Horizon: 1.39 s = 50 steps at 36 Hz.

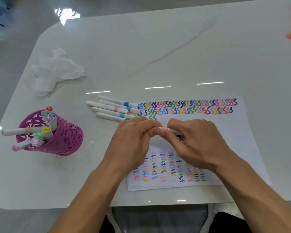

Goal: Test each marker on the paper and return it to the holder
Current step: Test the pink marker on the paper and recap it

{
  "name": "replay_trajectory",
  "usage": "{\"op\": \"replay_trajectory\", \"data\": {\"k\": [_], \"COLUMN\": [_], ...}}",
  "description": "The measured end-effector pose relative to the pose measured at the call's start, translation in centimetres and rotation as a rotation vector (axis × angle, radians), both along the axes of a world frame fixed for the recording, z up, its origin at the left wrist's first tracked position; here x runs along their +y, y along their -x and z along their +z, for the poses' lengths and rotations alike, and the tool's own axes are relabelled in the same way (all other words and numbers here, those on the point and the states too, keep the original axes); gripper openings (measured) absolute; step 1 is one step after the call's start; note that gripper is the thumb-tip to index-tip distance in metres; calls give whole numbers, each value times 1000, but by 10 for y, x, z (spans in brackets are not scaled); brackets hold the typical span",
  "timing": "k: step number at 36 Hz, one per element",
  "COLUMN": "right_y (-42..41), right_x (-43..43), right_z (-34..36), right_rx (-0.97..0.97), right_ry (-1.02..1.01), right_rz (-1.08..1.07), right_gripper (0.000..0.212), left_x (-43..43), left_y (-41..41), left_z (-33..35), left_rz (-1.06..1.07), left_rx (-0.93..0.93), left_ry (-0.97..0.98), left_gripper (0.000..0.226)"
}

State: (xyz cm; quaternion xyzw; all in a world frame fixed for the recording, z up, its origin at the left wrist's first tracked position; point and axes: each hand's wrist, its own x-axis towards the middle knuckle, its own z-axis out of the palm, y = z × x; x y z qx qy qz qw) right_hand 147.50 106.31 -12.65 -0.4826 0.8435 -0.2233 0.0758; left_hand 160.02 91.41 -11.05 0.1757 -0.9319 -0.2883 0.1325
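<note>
- Head view: the left hand [133, 137] and right hand [199, 143] both pinch a pink-banded marker [165, 128] above the paper [228, 132]. A jerky cap pull could smear ink on the fingers.
- The purple holder [64, 138] stands well to the left and is crowded, so a careless return may tip it.
- The glossy white table [158, 52] carries a crumpled tissue [57, 71], with loose markers [113, 109] at the paper's edge.

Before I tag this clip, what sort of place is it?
Probably an indoor craft or study desk: a glossy white table, a purple marker holder, and paper covered in colour test squiggles. The left hand and right hand grip a marker.
</note>
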Motion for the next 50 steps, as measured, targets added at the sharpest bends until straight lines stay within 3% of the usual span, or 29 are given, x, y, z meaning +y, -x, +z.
{"op": "replay_trajectory", "data": {"k": [9, 19, 23, 28, 33, 38, 42, 50], "right_y": [5, 6, 6, 5, 6, 9, 9, 5], "right_x": [2, 3, 0, -2, -4, -6, -7, -13], "right_z": [9, 6, 3, 5, 1, 3, 3, -4], "right_rx": [-109, -203, -334, -428, -584, -804, -811, -760], "right_ry": [78, 38, 82, 227, 318, 383, 380, 396], "right_rz": [-94, -158, -148, -108, -172, -188, -154, -187], "right_gripper": [53, 24, 7, 31, 29, 44, 43, 7], "left_x": [0, -2, -1, -1, -1, -2, -2, -2], "left_y": [1, 1, 0, -2, -3, -4, -4, -5], "left_z": [2, -3, -4, -5, -7, -8, -7, -8], "left_rz": [65, 130, 96, 63, 37, 8, 3, -11], "left_rx": [21, -69, -99, -131, -151, -192, -188, -182], "left_ry": [31, 9, 4, 47, 68, 71, 69, 79], "left_gripper": [17, 20, 22, 21, 20, 21, 21, 23]}}
